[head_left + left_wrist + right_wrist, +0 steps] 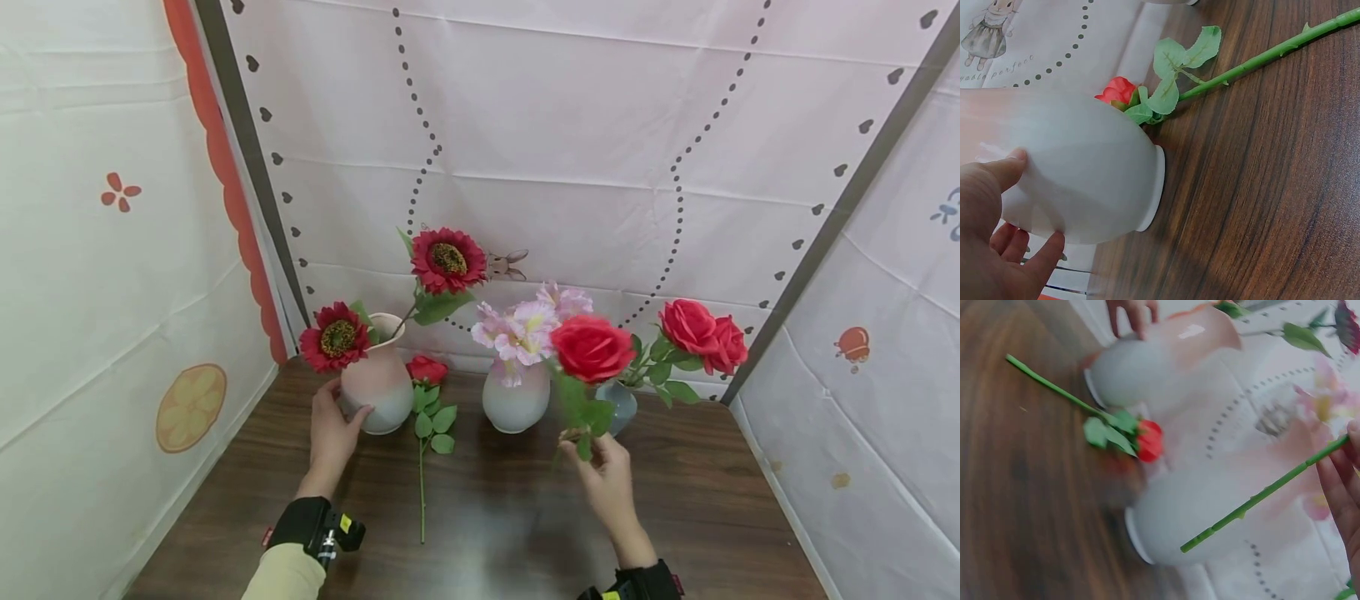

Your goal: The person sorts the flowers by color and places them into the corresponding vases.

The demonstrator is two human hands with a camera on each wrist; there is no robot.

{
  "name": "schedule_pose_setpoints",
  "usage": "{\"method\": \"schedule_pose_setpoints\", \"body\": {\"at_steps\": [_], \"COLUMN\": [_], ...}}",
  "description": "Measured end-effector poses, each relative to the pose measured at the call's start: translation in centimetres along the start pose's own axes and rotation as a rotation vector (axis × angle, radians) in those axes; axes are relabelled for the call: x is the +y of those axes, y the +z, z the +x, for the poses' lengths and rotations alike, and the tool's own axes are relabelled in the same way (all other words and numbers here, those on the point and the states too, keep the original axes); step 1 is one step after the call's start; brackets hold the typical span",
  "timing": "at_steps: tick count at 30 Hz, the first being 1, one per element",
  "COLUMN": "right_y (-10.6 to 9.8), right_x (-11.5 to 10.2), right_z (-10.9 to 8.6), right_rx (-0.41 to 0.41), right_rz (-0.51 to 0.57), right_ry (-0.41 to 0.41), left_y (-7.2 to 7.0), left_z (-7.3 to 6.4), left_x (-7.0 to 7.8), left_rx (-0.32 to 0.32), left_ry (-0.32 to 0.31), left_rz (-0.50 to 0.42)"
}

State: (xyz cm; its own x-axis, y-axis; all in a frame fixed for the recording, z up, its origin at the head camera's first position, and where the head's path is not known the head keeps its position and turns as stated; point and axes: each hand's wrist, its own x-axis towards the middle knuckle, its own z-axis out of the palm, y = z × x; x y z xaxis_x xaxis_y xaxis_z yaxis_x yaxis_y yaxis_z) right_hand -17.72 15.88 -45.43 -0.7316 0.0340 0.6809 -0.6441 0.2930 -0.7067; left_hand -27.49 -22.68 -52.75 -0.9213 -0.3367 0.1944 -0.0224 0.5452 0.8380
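Note:
My left hand [333, 433] holds the side of a pink-and-white vase [381, 390], its thumb and fingers around the lower body in the left wrist view. Two dark red sunflowers [448, 260] stick out of that vase. With my right hand [607, 482] I pinch the green stem of a red rose [592, 348], held up in front of the other vases. In the right wrist view the bare lower stem [1254, 501] points down in front of the middle vase. Another red rose [427, 370] lies on the table between the two pale vases.
A second pink-and-white vase [517, 398] with pale pink flowers [525, 332] stands mid-table. To its right, partly hidden by the held rose, is a small blue-grey vase [619, 405] with red roses [701, 333]. Printed cloth walls [570, 150] enclose the wooden table [495, 517].

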Motion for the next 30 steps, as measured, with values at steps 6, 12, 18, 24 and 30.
{"method": "schedule_pose_setpoints", "body": {"at_steps": [6, 12, 18, 24, 30], "right_y": [-2.2, -3.8, -4.5, -4.9, -5.4], "right_x": [0.1, 2.5, 3.3, 2.0, 1.0], "right_z": [1.3, 2.3, 3.3, 4.4, 5.5], "right_rx": [0.128, 0.242, 0.286, 0.288, 0.296], "right_rz": [-0.063, -0.065, -0.003, -0.002, -0.027], "right_ry": [0.028, 0.176, 0.187, 0.169, 0.146], "left_y": [0.0, 0.0, -0.2, -0.1, 0.0], "left_z": [0.0, 0.1, 0.1, 0.0, 0.1], "left_x": [0.0, -0.1, 0.0, -0.2, -0.2], "left_rx": [0.004, 0.003, 0.002, 0.006, 0.005], "left_ry": [0.009, 0.0, -0.002, 0.007, 0.005], "left_rz": [0.003, 0.013, 0.008, 0.007, 0.009]}}
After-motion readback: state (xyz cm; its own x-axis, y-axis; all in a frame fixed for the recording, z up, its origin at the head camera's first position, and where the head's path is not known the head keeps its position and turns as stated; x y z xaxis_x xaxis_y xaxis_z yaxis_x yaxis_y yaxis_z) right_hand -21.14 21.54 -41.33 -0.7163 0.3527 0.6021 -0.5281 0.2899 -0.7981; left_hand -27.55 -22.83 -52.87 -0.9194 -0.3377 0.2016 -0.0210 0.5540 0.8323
